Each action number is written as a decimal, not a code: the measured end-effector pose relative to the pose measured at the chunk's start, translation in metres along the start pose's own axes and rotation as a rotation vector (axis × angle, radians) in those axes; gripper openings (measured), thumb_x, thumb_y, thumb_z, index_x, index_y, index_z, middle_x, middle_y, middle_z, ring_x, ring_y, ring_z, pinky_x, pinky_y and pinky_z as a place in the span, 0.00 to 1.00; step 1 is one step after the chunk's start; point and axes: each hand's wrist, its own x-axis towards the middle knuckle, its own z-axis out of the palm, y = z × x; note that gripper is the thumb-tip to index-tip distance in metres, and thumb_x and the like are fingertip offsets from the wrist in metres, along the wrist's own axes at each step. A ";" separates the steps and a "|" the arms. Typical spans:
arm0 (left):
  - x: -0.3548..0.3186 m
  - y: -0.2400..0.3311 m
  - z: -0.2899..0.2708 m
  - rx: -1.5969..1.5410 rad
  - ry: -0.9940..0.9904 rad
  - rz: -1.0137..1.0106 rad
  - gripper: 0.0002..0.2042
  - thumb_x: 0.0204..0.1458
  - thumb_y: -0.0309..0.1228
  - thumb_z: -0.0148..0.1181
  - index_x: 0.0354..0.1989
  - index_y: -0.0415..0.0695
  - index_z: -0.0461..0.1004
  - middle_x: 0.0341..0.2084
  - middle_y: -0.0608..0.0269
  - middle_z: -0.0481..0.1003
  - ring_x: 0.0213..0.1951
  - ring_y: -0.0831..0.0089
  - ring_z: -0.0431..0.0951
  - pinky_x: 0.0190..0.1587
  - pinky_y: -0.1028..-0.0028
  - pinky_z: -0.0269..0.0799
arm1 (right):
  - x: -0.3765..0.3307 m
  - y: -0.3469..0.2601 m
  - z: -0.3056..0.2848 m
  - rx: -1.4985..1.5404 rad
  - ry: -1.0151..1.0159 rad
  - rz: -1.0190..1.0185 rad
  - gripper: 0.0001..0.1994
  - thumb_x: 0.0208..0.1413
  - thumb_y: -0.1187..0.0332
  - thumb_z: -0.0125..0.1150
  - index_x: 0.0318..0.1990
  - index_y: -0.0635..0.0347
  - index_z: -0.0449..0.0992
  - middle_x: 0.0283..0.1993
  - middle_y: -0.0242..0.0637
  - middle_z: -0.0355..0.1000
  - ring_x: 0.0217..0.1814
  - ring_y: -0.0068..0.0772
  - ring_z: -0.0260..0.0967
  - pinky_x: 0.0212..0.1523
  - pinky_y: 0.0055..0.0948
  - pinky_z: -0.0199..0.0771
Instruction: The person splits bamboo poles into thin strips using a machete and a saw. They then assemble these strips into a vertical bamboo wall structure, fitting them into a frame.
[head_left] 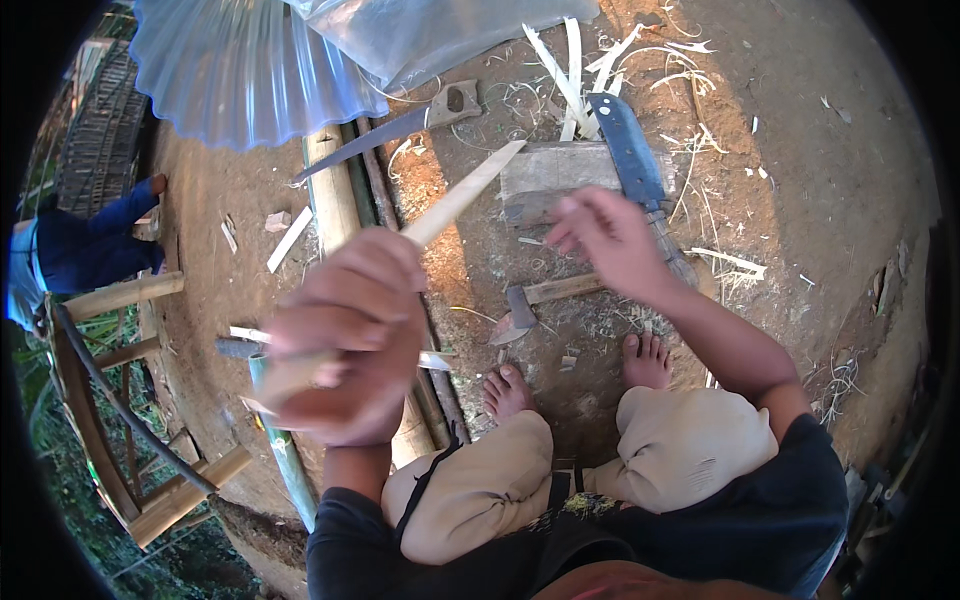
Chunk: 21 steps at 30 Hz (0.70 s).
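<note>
Pale wood, one flat tapering strip [465, 198], points toward half past one, our left hand [345, 335] wrapped round its base; our right hand [612, 243], half-curled, seems empty. We judge shaping underway; further cutting calls for the blue-grey steel machete [628, 148] at one o'clock.

Pale wooden strip [464, 195], bare, flat-looking, narrowing to a point; gripped in the left hand [345, 330]; pointed end slants up and rightward, away from the person; tip shows by the upper left corner of the grey wooden block [548, 180], contact unclear; lower part covered by the blurred fist.
</note>
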 end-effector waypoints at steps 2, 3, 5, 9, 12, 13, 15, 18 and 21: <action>0.025 0.018 -0.006 -0.054 0.038 -0.048 0.31 0.64 0.64 0.36 0.22 0.50 0.62 0.09 0.71 0.55 0.12 0.78 0.54 0.18 0.73 0.56 | -0.010 0.041 -0.033 -0.593 0.339 -0.180 0.19 0.65 0.59 0.59 0.53 0.66 0.70 0.43 0.48 0.75 0.46 0.41 0.75 0.46 0.38 0.75; 0.034 0.026 -0.012 -0.099 0.008 -0.046 0.30 0.64 0.64 0.37 0.22 0.50 0.63 0.09 0.71 0.55 0.12 0.78 0.54 0.17 0.74 0.56 | -0.015 0.057 -0.047 -0.907 0.518 -0.225 0.24 0.61 0.59 0.63 0.57 0.68 0.68 0.45 0.52 0.74 0.49 0.48 0.73 0.49 0.43 0.73; 0.039 0.031 -0.014 -0.190 -0.027 -0.074 0.29 0.64 0.63 0.39 0.22 0.50 0.63 0.09 0.71 0.55 0.12 0.79 0.53 0.17 0.74 0.56 | -0.032 0.082 -0.061 -1.040 0.435 -0.023 0.31 0.58 0.58 0.66 0.63 0.67 0.63 0.49 0.55 0.71 0.54 0.53 0.69 0.54 0.46 0.70; 0.044 0.018 -0.012 -0.300 -0.056 -0.208 0.28 0.64 0.61 0.42 0.21 0.50 0.63 0.08 0.71 0.56 0.11 0.78 0.53 0.18 0.72 0.57 | -0.041 0.122 -0.070 -0.972 0.318 0.117 0.38 0.54 0.63 0.66 0.69 0.69 0.54 0.50 0.64 0.70 0.51 0.64 0.71 0.53 0.51 0.72; 0.057 0.012 -0.017 -0.295 -0.121 -0.283 0.25 0.64 0.56 0.44 0.21 0.50 0.63 0.08 0.70 0.55 0.10 0.77 0.51 0.18 0.71 0.59 | -0.039 0.116 -0.065 -0.934 0.367 0.105 0.32 0.53 0.70 0.61 0.64 0.73 0.58 0.50 0.68 0.70 0.47 0.66 0.74 0.49 0.51 0.76; 0.065 0.015 -0.019 -0.297 -0.158 -0.303 0.25 0.64 0.55 0.44 0.21 0.50 0.63 0.08 0.70 0.55 0.10 0.77 0.51 0.18 0.71 0.59 | -0.033 0.096 -0.062 -0.889 0.353 0.155 0.31 0.53 0.71 0.61 0.63 0.74 0.59 0.50 0.67 0.71 0.46 0.65 0.74 0.48 0.51 0.76; 0.073 0.010 -0.019 -0.310 -0.203 -0.314 0.23 0.64 0.52 0.45 0.21 0.51 0.62 0.08 0.71 0.54 0.10 0.78 0.49 0.17 0.71 0.59 | -0.028 0.072 -0.070 -0.718 0.334 0.172 0.26 0.54 0.70 0.61 0.59 0.73 0.65 0.46 0.62 0.74 0.44 0.57 0.77 0.44 0.49 0.76; 0.075 -0.002 -0.011 -0.303 -0.216 -0.332 0.22 0.63 0.52 0.47 0.20 0.52 0.62 0.07 0.71 0.53 0.09 0.78 0.49 0.16 0.71 0.61 | -0.040 0.046 -0.060 -0.389 0.309 0.195 0.25 0.57 0.64 0.64 0.58 0.70 0.67 0.41 0.56 0.76 0.38 0.48 0.78 0.39 0.41 0.76; 0.076 0.000 -0.006 -0.306 -0.252 -0.332 0.21 0.63 0.49 0.48 0.19 0.52 0.61 0.06 0.73 0.54 0.09 0.79 0.51 0.16 0.72 0.63 | -0.053 0.043 -0.054 -0.494 0.089 -0.057 0.23 0.63 0.61 0.60 0.59 0.68 0.67 0.36 0.41 0.74 0.34 0.26 0.71 0.36 0.31 0.74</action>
